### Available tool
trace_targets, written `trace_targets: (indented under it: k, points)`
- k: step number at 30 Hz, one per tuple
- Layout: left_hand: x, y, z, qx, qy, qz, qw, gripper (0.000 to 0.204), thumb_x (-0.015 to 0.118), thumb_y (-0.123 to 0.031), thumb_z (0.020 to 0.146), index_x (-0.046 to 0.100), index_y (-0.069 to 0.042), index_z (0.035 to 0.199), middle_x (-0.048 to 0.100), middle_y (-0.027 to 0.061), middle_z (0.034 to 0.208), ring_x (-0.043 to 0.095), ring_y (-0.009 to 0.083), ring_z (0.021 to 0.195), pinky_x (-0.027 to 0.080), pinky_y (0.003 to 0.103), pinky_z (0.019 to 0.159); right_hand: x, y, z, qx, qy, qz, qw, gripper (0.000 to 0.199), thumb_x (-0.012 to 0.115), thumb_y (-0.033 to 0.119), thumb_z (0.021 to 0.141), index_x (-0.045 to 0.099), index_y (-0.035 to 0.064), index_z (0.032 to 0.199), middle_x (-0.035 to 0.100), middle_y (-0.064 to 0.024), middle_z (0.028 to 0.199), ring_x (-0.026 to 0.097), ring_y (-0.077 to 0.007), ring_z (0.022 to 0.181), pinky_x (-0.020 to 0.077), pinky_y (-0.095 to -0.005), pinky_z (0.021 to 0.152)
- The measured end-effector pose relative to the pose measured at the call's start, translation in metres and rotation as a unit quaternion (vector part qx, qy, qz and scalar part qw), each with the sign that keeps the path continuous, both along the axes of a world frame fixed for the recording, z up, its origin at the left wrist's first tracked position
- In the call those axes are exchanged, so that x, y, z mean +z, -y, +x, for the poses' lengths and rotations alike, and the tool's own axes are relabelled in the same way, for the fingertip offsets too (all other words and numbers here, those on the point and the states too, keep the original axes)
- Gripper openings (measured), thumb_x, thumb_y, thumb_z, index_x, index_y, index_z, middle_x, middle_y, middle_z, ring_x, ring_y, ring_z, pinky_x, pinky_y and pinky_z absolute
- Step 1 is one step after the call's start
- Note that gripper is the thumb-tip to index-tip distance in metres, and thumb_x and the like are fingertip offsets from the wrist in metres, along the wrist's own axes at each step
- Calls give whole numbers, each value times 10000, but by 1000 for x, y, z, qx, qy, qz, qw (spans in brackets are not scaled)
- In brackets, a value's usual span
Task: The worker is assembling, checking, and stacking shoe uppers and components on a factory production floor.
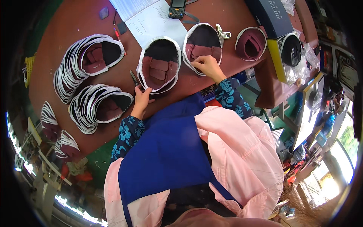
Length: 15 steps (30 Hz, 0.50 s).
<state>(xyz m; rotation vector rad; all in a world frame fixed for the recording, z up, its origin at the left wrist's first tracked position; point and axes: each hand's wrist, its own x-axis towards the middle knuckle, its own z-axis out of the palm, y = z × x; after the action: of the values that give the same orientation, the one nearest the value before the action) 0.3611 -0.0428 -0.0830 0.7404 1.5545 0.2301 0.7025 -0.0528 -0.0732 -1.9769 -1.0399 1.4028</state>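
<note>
My left hand [142,97] rests its fingers on the near edge of a small stack of flat shoe uppers [160,62], maroon and black with white trim, lying on the brown table [75,30]. My right hand [207,65] pinches the near white edge of a single shoe upper [202,39] just to the right of that stack. Both forearms wear dark blue flowered sleeves.
Two fanned piles of the same uppers [87,56] [99,105] lie at the left, more [60,142] at the table's near-left edge. Paper sheets [145,17], a handheld scanner [177,8], a metal clip [223,34], a maroon piece [251,43] and a dark box [272,15] sit behind.
</note>
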Motion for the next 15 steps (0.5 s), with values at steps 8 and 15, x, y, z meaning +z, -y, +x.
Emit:
trace_targets:
  k: [8,15]
  points:
    - [-2,-2,3,7,-8,-7,1000,723,651,-247,889,246,-15,1441,446,184,1368,542,302,1184,589,487,833,-15,-7,-22,42,338,271,900,128,663,129,801,569,58,752,611,-124,742,632,-363,630,532,-471,579]
    - [3,-4,5,1,-6,0,1000,725,628,-224,890,222,-8,1451,459,188,1338,555,302,1151,584,488,845,27,-9,8,-74,227,266,934,108,691,113,812,603,51,809,664,-114,786,653,-309,631,519,-400,585]
